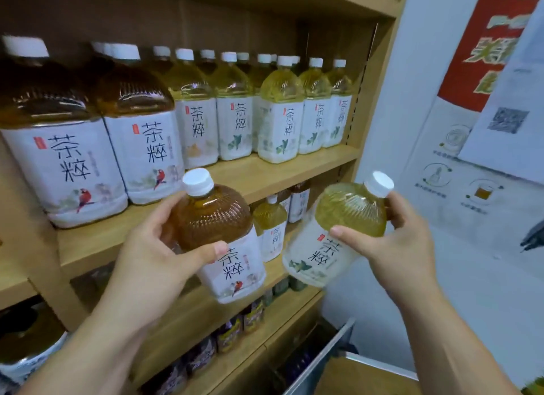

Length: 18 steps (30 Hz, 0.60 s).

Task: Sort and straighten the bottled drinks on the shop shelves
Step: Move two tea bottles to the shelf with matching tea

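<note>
My left hand (164,247) grips a brown tea bottle (217,223) with a white cap and a red-bird label, tilted slightly left, in front of the shelf. My right hand (391,244) grips a pale yellow-green tea bottle (341,226), tilted to the right with its cap pointing up-right. Both bottles are held in the air, side by side and apart. On the wooden shelf (265,170) behind stand two large brown tea bottles (126,123) at the left and a row of several yellow-green tea bottles (279,111) to the right.
A lower shelf (206,312) holds a few small tea bottles (272,229); the shelf beneath carries dark cans (229,332). A white wall with posters (471,100) stands at the right. A metal-edged cardboard box (353,374) sits at the bottom right.
</note>
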Each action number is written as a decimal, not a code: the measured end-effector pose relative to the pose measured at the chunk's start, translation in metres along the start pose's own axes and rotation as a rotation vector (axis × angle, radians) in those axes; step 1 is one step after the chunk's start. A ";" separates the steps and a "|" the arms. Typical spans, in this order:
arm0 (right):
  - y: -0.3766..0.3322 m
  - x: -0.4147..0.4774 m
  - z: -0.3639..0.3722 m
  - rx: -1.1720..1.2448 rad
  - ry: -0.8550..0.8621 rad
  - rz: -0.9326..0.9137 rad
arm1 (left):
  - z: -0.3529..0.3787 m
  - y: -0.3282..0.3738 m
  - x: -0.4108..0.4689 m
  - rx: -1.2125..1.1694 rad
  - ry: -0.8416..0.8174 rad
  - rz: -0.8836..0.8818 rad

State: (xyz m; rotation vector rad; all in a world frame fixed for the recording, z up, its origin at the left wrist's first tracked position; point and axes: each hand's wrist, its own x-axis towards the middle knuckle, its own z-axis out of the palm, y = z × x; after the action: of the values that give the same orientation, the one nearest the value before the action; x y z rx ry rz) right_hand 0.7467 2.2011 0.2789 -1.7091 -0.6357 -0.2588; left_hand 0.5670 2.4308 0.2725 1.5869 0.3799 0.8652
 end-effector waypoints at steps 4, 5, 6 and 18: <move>-0.026 0.058 0.008 0.082 -0.091 -0.166 | 0.003 0.016 0.015 0.003 0.059 0.025; -0.030 0.072 0.011 0.099 -0.112 -0.203 | 0.003 0.021 0.018 0.008 0.076 0.036; -0.034 0.085 0.014 0.114 -0.132 -0.243 | 0.003 0.028 0.020 0.005 0.097 0.055; -0.050 0.201 0.099 0.053 -0.542 -0.452 | 0.050 0.083 0.057 0.116 0.312 0.137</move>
State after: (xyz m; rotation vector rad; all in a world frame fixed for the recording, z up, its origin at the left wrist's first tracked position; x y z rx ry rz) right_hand 0.8687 2.3557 0.3970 -1.5702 -1.4201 -0.0866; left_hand 0.6216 2.4162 0.3694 1.6003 0.5554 1.2208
